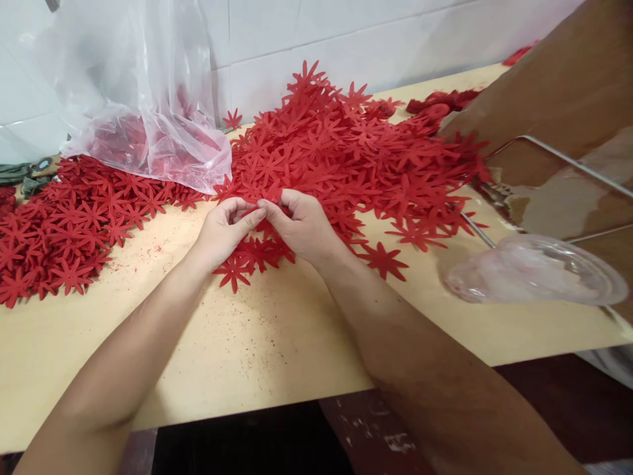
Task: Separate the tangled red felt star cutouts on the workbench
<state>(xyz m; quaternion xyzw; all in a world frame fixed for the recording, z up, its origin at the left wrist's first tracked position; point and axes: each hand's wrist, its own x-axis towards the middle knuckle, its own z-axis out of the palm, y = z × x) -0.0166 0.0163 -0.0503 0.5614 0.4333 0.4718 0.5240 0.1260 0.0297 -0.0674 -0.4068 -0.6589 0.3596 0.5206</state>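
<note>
Near the bottom edge of the frame, two bare forearms reach up from the lower corners across a pale wooden table dusted with red specks. At mid-frame the left hand and right hand meet, thumbs and fingertips pressed together, pinching a red flower cutout between them. The fingers hide most of it, so which way its petals point and whether it has a long axis cannot be told. Just below the hands lie loose flat cutouts with petals spreading star-like in all directions. Behind the hands, a large flower pile fills the upper middle; a second flat spread lies at the left. In the upper left a clear plastic bag slumps against the white tiled wall, red shapes inside blurred. At the right a clear plastic lid and a brown board with a metal wire are cut off by the frame edge.
</note>
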